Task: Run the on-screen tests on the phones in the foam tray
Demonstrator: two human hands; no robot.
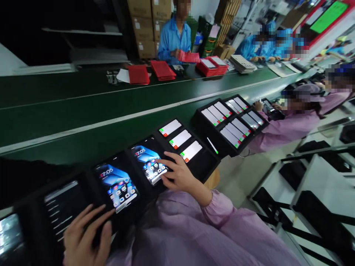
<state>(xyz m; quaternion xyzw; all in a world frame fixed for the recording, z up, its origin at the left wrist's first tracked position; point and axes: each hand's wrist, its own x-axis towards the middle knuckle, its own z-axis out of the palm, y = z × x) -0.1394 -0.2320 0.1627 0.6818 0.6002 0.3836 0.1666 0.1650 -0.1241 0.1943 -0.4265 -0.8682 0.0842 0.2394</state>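
Lit phones lie in a row in black trays along the bench. My right hand (180,173) is open over a phone (146,151) whose home screen reads 7:05. Its index fingertip is at the icons and its thumb by the lower edge. To the left, another phone (112,181) shows the same home screen. My left hand (85,236) is open, fingers spread, holding nothing. Its fingertips reach toward that phone's lower left corner. Partly behind this hand is a phone (62,207) with a dark list on its screen.
Right of my right hand, white-screened phones (180,139) fill tray slots. Beyond them stands a larger black tray (198,120) of several white-screened phones. Green conveyor (133,107) runs behind, with red packs (138,75) on its far side. Co-workers in blue (169,37) and pink (294,122) work nearby.
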